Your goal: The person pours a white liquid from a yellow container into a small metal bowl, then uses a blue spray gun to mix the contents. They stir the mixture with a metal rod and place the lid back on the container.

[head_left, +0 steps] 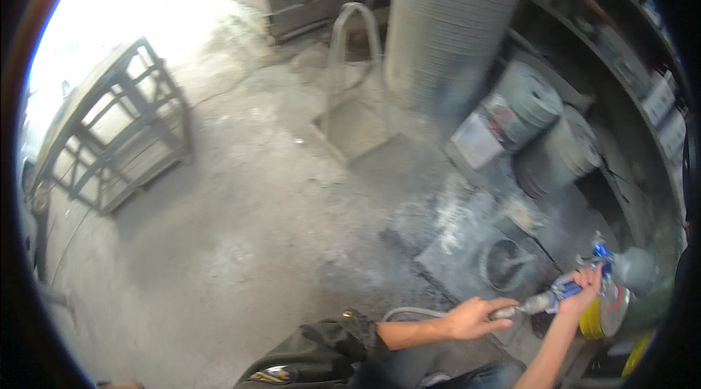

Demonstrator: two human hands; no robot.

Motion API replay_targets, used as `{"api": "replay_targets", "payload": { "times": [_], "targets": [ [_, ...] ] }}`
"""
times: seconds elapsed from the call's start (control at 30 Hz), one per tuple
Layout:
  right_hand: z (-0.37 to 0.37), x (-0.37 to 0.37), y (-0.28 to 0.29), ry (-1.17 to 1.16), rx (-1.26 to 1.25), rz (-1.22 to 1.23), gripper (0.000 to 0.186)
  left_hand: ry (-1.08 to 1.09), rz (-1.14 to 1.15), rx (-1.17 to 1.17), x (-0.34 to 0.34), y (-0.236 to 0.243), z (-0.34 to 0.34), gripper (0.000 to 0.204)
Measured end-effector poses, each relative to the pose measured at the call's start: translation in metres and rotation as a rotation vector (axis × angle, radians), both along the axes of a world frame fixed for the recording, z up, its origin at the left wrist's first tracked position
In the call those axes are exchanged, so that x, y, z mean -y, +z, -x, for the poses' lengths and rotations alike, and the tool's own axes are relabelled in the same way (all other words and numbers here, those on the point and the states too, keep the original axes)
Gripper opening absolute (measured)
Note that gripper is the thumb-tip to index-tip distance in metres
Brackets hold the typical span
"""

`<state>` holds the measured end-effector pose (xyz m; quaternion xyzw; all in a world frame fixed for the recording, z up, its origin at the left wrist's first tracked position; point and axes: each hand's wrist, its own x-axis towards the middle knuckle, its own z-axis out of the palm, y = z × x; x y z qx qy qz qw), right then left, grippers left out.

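Your right hand (584, 287)'s wrapped round the spray gun (565, 290), left hand (471, 318) loosely pinching the hose fitting (505, 312), probably steadying it.

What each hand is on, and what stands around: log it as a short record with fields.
Right hand: closed around the spray gun, at its grip
Left hand: fingers and thumb around the fitting at the grip's lower end
Below the gun: yellow can
Near the hands: open bucket
Farther right: two large pails
Centre: flat base with hooped handle
Far left: barred frame
Floor: grey, pale patches
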<state>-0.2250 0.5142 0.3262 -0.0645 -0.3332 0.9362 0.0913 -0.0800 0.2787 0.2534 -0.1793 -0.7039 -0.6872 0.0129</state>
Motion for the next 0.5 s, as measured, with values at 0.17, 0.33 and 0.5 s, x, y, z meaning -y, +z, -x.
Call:
{"api": "replay_targets", "payload": {
  "times": [0.17,0.33,0.5],
  "targets": [
    [-0.006,0.039,0.007,-0.048,0.007,0.004,0.039,0.163,-0.034,0.203,0.016,0.016,-0.022,0.042],
    [-0.002,0.067,0.009,0.012,-0.046,0.018,0.039,0.218,-0.175,0.331,0.023,0.001,-0.024,0.041],
    [-0.009,0.098,0.003,0.018,-0.015,-0.056,0.032,0.189,-0.075,0.388,0.062,-0.015,-0.03,0.043]
  ]
}}
